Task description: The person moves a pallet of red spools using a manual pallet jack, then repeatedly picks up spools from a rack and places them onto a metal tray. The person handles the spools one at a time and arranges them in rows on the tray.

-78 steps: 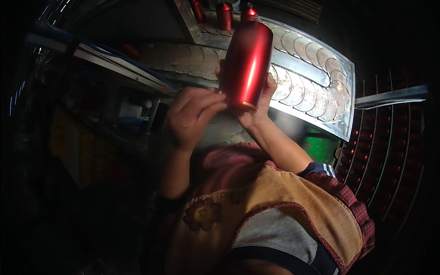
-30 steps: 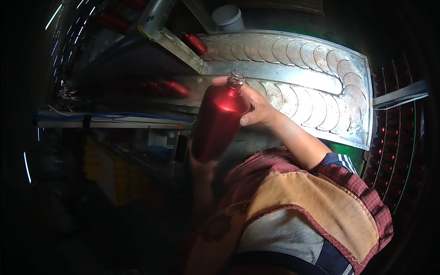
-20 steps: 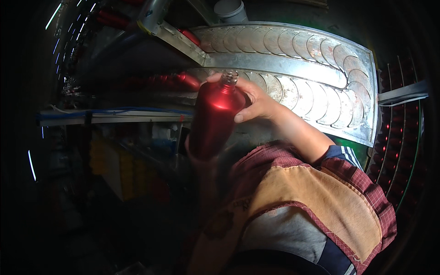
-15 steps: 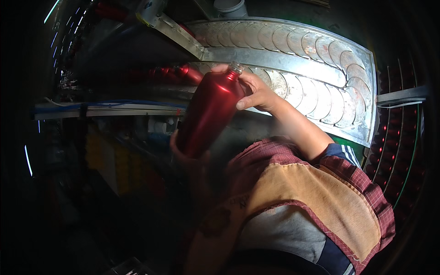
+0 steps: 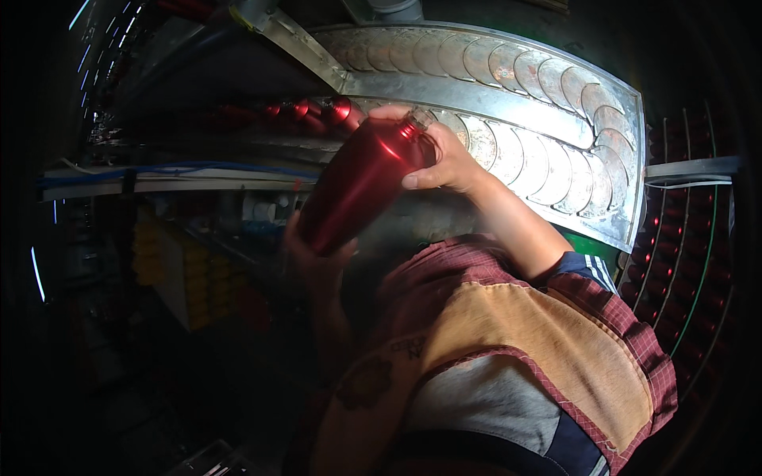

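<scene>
A shiny red metal bottle (image 5: 359, 176) is held in both hands, tilted with its bare threaded neck toward the upper right. Around its shoulder, just below the neck, my right hand (image 5: 444, 159) is closed, thumb lying on the near side. My left hand (image 5: 313, 258) cups the base from below in dim light, fingers wrapped round it. Behind the bottle runs a conveyor of overlapping crescent-shaped metal plates (image 5: 548, 170), which curves round at the right end. Further red bottles (image 5: 343, 113) stand in a row on the conveyor's darker left stretch.
A metal bracket (image 5: 305, 51) crosses above the conveyor. Blue cables (image 5: 206, 166) run along a rail at left. Yellow stacked items (image 5: 202, 278) sit in shadow below. Many red pieces (image 5: 675, 262) fill racks at far right, beside a metal arm (image 5: 690, 166). A white bucket (image 5: 397, 9) is at the back.
The bottle has tilted further over and turned slightly in my hands, its base shifting up and left. The row of red bottles behind shows more clearly. Both hands keep their hold.
</scene>
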Action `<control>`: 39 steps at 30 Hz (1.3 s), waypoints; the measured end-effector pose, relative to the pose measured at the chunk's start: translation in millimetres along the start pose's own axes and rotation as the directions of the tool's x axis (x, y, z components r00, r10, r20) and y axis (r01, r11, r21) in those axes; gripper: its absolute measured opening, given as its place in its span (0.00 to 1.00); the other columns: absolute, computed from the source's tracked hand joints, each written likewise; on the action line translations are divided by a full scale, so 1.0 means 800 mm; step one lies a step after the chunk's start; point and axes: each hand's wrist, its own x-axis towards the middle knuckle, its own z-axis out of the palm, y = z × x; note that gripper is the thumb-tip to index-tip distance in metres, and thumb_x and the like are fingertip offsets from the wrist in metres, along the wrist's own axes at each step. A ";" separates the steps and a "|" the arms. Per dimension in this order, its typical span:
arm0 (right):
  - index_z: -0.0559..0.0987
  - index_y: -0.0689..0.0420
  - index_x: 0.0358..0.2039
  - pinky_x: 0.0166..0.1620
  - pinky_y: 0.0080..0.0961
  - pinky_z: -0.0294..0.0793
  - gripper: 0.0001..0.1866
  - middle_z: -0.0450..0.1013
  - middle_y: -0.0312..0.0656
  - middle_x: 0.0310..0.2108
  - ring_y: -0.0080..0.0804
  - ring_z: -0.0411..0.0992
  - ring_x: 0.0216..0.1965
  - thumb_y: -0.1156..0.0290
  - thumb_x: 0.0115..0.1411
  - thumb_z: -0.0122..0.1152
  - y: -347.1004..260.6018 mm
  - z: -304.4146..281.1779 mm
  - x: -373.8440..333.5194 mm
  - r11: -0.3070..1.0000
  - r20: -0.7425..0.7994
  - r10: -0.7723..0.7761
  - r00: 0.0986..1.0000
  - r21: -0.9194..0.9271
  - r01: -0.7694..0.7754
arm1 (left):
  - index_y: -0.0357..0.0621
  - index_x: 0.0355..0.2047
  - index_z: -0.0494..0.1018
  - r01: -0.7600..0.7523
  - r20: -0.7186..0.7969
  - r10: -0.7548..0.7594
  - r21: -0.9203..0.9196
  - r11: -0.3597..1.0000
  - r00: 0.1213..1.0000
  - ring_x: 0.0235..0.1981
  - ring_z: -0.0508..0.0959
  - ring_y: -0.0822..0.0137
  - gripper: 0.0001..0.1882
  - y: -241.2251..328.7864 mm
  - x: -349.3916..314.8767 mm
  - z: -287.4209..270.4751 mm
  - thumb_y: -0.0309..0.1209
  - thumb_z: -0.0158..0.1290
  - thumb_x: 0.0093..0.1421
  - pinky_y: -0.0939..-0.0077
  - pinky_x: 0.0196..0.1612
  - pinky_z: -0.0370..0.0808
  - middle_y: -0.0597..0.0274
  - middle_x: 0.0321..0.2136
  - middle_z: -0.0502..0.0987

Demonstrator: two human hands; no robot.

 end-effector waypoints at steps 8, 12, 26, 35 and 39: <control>0.62 0.60 0.63 0.65 0.31 0.58 0.46 0.65 0.43 0.59 0.34 0.62 0.61 0.70 0.43 0.71 0.020 -0.014 -0.002 1.000 -0.068 -0.012 0.998 0.022 0.014 | 0.41 0.58 0.62 0.449 0.434 -0.144 -0.773 0.447 0.889 0.19 0.65 0.83 0.40 -0.043 0.005 0.014 0.38 0.67 0.47 0.91 0.18 0.58 0.64 0.33 0.73; 0.60 0.57 0.65 0.66 0.35 0.56 0.49 0.61 0.44 0.62 0.35 0.59 0.64 0.67 0.41 0.71 0.039 -0.018 -0.011 0.966 -0.155 0.029 0.987 0.259 0.012 | 0.43 0.57 0.64 0.509 0.444 -0.257 -0.668 0.543 0.858 0.21 0.67 0.82 0.38 -0.039 0.017 0.009 0.41 0.66 0.48 0.90 0.21 0.61 0.68 0.31 0.72; 0.56 0.56 0.66 0.61 0.40 0.64 0.53 0.62 0.45 0.58 0.40 0.63 0.59 0.51 0.43 0.71 0.047 -0.026 0.016 0.929 -0.370 0.251 0.895 0.351 -0.115 | 0.46 0.64 0.56 0.112 0.461 0.096 -0.403 0.908 0.882 0.55 0.72 0.63 0.52 -0.005 0.117 -0.010 0.08 0.63 0.38 0.68 0.55 0.73 0.56 0.55 0.68; 0.56 0.55 0.65 0.58 0.43 0.69 0.50 0.64 0.45 0.56 0.41 0.67 0.57 0.50 0.45 0.69 0.084 -0.019 0.038 0.860 -0.319 0.361 0.877 0.477 -0.180 | 0.48 0.67 0.57 0.265 0.272 -0.195 -0.251 0.931 0.942 0.24 0.60 0.85 0.50 0.035 0.093 -0.044 0.14 0.64 0.43 0.90 0.27 0.60 0.62 0.53 0.73; 0.58 0.55 0.65 0.58 0.44 0.69 0.48 0.66 0.44 0.56 0.41 0.67 0.57 0.52 0.47 0.69 0.106 -0.017 0.046 0.816 -0.238 0.384 0.892 0.540 -0.208 | 0.47 0.63 0.63 0.297 0.188 -0.270 -0.129 0.946 0.944 0.23 0.62 0.85 0.41 0.014 0.090 -0.064 0.16 0.63 0.48 0.89 0.27 0.61 0.66 0.43 0.77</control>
